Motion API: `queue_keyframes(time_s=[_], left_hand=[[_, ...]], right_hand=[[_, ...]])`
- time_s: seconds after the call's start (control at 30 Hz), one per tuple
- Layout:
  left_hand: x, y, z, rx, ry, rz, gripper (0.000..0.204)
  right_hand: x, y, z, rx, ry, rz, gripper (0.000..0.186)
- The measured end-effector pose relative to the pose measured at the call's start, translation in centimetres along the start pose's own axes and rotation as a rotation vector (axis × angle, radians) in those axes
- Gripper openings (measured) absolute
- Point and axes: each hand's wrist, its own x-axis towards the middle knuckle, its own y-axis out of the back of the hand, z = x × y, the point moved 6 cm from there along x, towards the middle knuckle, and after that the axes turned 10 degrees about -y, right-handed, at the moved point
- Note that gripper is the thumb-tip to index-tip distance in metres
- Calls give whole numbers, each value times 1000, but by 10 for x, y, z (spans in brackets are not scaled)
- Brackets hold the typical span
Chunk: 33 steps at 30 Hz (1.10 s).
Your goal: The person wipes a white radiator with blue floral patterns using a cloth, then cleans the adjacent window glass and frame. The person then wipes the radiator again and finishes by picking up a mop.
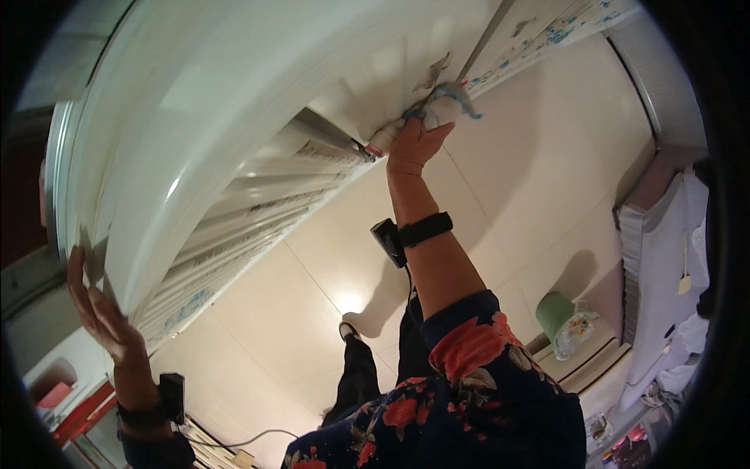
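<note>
My right hand (418,147) is closed on a white and blue cloth (447,108), bunched and pressed against the lower part of a white ribbed panel (281,191). Its fingertips are hidden behind the cloth. My left hand (105,316) lies with fingers stretched out along the outer edge of a large glossy white curved surface (195,148), above the panel. Nothing shows in that hand. Dark bands with small black boxes circle both my forearms.
Pale floor tiles (500,187) run beneath me, with my legs and a shoe (349,331) on them. On the right are a green bin (556,313) with a plastic liner and a bed-like piece with a pale cover (664,258). Red and white items (82,410) stand lower left.
</note>
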Motion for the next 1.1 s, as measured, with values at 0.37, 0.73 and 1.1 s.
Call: queue_keyframes(time_s=[0.37, 0.73, 1.1], left_hand=[[-4, 2, -10, -11, 112, -37, 57], [-1, -4, -4, -84, 112, -40, 58], [4, -5, 3, 48, 12, -17, 57]], right_hand=[[-16, 32, 198, -283, -605, 27, 55], [74, 31, 105, -205, -470, 23, 51], [165, -19, -185, 390, 93, -151, 56]])
